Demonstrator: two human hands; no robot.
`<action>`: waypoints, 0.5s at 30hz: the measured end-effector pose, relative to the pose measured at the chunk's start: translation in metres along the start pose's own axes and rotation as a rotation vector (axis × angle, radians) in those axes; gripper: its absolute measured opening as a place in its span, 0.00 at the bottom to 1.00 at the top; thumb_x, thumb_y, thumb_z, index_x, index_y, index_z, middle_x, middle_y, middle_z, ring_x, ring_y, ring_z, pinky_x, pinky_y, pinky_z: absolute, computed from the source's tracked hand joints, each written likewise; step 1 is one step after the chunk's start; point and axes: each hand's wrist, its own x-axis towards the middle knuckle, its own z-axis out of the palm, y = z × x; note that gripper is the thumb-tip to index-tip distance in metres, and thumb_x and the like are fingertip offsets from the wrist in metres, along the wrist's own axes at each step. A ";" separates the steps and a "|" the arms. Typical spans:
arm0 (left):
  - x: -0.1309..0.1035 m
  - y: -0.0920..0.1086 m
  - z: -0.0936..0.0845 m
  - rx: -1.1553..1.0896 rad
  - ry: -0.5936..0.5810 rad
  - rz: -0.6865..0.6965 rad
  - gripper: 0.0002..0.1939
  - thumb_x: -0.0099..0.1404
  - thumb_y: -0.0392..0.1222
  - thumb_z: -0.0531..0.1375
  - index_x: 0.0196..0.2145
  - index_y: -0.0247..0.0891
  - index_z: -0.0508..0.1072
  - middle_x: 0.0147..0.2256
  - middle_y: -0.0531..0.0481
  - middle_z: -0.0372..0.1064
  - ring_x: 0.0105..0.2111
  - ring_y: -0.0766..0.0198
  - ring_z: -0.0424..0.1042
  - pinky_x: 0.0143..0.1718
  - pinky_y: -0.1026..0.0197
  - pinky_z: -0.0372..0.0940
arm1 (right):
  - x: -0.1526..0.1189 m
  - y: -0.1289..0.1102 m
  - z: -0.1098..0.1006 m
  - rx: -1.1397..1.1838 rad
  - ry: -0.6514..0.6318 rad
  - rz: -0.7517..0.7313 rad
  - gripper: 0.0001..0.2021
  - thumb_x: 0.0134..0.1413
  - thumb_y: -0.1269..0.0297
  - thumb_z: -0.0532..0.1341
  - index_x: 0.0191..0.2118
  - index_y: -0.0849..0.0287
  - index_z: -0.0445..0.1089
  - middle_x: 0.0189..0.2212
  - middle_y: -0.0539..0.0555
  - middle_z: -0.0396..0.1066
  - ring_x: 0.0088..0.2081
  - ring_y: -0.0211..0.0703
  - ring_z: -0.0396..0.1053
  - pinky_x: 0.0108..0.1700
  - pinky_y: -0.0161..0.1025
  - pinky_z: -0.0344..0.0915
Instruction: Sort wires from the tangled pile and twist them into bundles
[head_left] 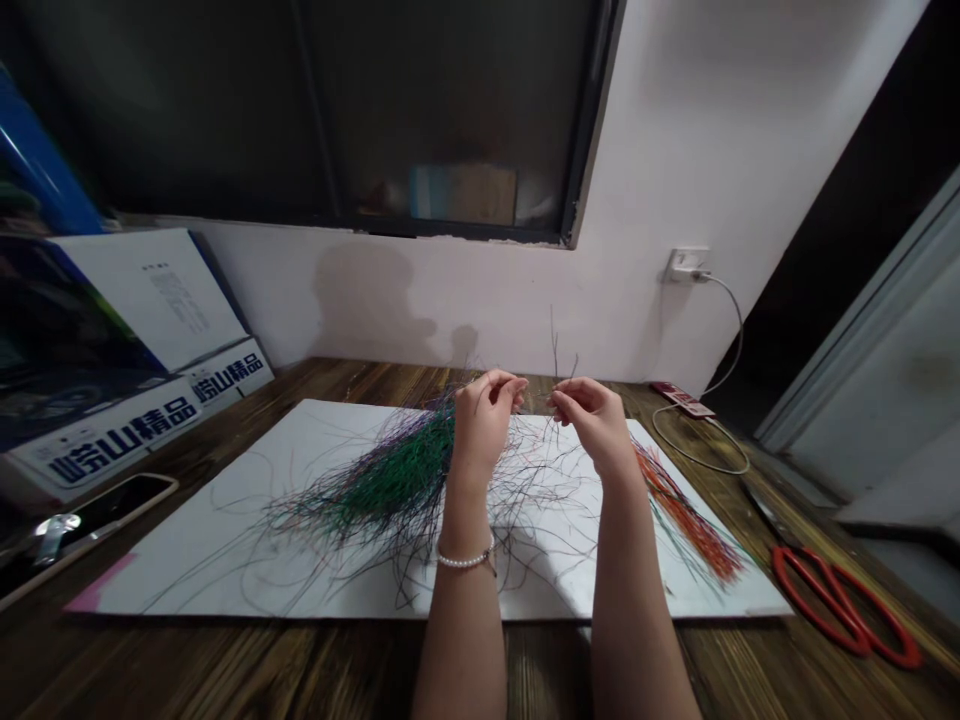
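Both hands are raised over a white board [225, 590], a short gap apart. My right hand [592, 415] pinches a few thin dark wires [555, 350], which stick up above the fingertips. Thumb and fingers of my left hand [487, 410] are also pressed together, but what lies between them is too fine to make out. Below and left of that hand spreads a tangled heap of thin wires [397, 470], green, purple and dark. On the board's right side lies a bundle of orange wires [694, 525] with some green strands.
Red-handled scissors [840, 600] lie on the wooden table [322, 670] at the right. A white cable [739, 330] runs from the wall socket [688, 265] to a red-and-white item [682, 400]. Boxes [150, 300] and a phone [112, 510] are at the left.
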 end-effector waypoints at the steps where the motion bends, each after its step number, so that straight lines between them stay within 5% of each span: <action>1: 0.001 0.000 0.000 0.002 0.028 -0.008 0.10 0.61 0.45 0.58 0.26 0.36 0.71 0.21 0.52 0.68 0.22 0.69 0.68 0.27 0.67 0.63 | 0.000 -0.001 -0.001 0.007 0.026 -0.005 0.07 0.45 0.64 0.64 0.28 0.62 0.69 0.21 0.50 0.71 0.20 0.32 0.64 0.23 0.32 0.60; 11: 0.005 -0.003 -0.005 0.055 0.316 -0.137 0.10 0.62 0.41 0.58 0.25 0.34 0.69 0.19 0.52 0.67 0.19 0.71 0.65 0.24 0.68 0.60 | -0.001 -0.009 -0.006 0.141 0.241 -0.136 0.06 0.43 0.65 0.67 0.29 0.61 0.73 0.23 0.51 0.76 0.21 0.36 0.71 0.23 0.32 0.65; 15: 0.005 -0.009 -0.003 0.036 0.295 -0.158 0.05 0.61 0.38 0.58 0.30 0.33 0.70 0.23 0.50 0.69 0.23 0.68 0.69 0.27 0.66 0.64 | -0.002 -0.011 -0.004 0.204 0.326 -0.230 0.05 0.45 0.65 0.67 0.29 0.60 0.72 0.24 0.50 0.76 0.22 0.35 0.72 0.25 0.32 0.67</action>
